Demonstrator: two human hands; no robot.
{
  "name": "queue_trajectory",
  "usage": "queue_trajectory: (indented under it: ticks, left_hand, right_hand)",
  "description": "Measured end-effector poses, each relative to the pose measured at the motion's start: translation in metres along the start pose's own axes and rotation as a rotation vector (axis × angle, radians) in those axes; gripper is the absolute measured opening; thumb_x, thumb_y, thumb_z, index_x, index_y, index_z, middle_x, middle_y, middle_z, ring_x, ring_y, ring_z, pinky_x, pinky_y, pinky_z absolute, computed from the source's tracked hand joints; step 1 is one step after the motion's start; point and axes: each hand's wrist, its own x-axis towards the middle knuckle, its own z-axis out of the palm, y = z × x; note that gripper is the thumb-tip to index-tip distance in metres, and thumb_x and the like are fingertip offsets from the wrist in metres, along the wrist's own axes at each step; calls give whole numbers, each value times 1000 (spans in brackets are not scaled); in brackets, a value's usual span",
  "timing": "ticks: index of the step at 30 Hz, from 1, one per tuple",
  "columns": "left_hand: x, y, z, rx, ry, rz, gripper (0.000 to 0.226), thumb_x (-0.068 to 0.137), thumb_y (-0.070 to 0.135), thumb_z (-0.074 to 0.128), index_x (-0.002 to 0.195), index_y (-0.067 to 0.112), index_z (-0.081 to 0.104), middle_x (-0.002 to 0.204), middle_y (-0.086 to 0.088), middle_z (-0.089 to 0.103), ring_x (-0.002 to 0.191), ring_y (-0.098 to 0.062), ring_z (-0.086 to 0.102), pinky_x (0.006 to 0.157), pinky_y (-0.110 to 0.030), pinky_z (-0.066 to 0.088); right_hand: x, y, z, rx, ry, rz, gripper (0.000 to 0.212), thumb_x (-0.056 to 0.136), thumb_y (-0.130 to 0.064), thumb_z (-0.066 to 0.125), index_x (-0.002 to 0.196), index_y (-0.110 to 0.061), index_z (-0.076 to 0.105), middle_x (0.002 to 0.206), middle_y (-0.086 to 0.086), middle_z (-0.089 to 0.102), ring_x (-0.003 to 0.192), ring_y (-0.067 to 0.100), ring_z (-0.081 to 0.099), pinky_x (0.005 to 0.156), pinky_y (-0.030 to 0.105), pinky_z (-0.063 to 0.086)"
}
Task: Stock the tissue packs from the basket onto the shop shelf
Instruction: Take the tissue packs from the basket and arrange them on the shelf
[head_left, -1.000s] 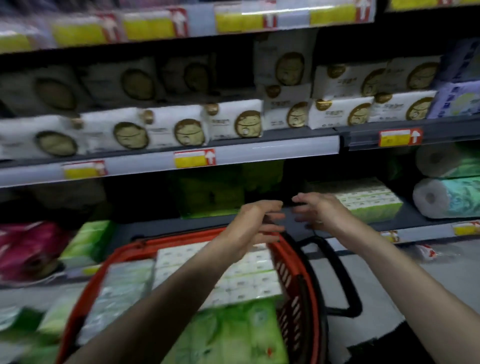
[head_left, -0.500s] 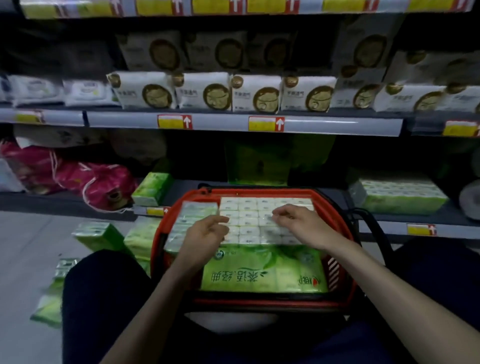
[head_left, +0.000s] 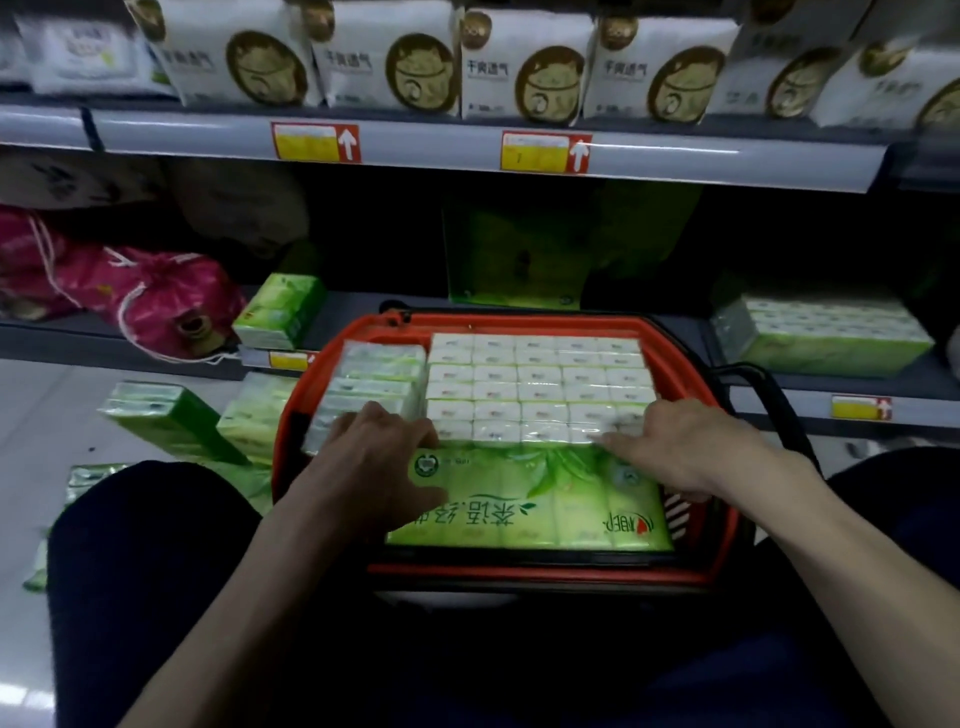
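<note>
L hand and R hand sit on green tissue multipack along near edge of red basket. L fingers curl at its far seam (grip unclear), R fingers near-straight, just touching. Risk: packs wedged tight, slick wrap, so lift could slip.

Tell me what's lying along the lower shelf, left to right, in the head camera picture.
On that shelf: pink drawstring bag → small green tissue pack at the shelf edge → tall green pack standing at the back → wide green-and-white wrapped tissue bundle.
</note>
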Motion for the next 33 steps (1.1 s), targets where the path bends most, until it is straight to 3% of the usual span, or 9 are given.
queue_trajectory:
  ticks: [2,6,11,15,20,23,26,29,33]
  left_hand:
    - [-3,3,8,-8,-75,-42,71,78,71,68,135,35,45,133,-4,54,139,-27,31,116,-47,26]
    - [-1,10,11,-51,-109,-58,74,76,73,69,132,36,36,120,-4,43,133,-27,26,114,-45,23]
    - [11,1,4,-104,-73,-29,69,76,78,64,128,39,40,112,1,56,120,-19,31,106,-46,23]
    - [16,-6,1,-153,-49,-38,59,76,80,64,114,38,49,109,13,61,112,-14,43,93,-40,23]
    - [19,-10,-16,-375,25,-37,49,70,73,75,87,27,68,90,10,72,85,-12,69,79,-36,57]
    - [15,-21,-24,-482,-35,-53,59,59,80,79,93,30,77,87,11,73,80,-7,69,67,-28,55]
    - [7,-24,-25,-452,-161,-23,62,56,73,87,103,33,74,103,13,67,93,-4,63,84,-32,56]
    - [7,-21,-20,-367,-150,67,58,54,66,90,98,37,67,113,13,53,104,-5,50,85,-28,47]
    - [7,-16,-14,-432,-236,94,59,59,54,95,109,38,67,109,18,65,104,-5,62,84,-22,51]
  right_hand:
    - [2,0,5,45,-77,9,80,100,-70,48,152,-9,45,155,14,51,130,33,58,94,34,50]
    - [6,-3,17,164,-133,-87,88,102,-61,52,162,-6,19,155,11,48,131,28,56,88,31,45]
    - [1,6,8,243,-108,-115,63,96,-63,65,131,-15,47,117,-1,60,86,12,63,69,30,52]
    - [-3,12,6,319,-59,-109,53,91,-59,74,120,-19,54,107,2,65,76,16,72,70,35,61]
    - [-3,22,-1,580,-59,-113,64,82,-51,86,123,-16,51,116,10,64,83,33,80,75,52,66]
    - [-1,32,-11,524,-25,-179,71,70,-68,85,119,-28,54,118,-2,61,105,24,73,85,45,63]
    - [-1,33,-19,472,-144,-306,82,70,-74,78,137,-37,50,136,-8,53,132,14,52,107,35,45]
    - [-1,22,-14,376,-251,-397,75,77,-59,84,141,-35,54,139,-14,49,135,7,46,108,25,38]
    - [-4,2,-11,261,-199,-506,55,75,-52,91,121,-37,65,136,-10,54,128,15,53,107,34,43]
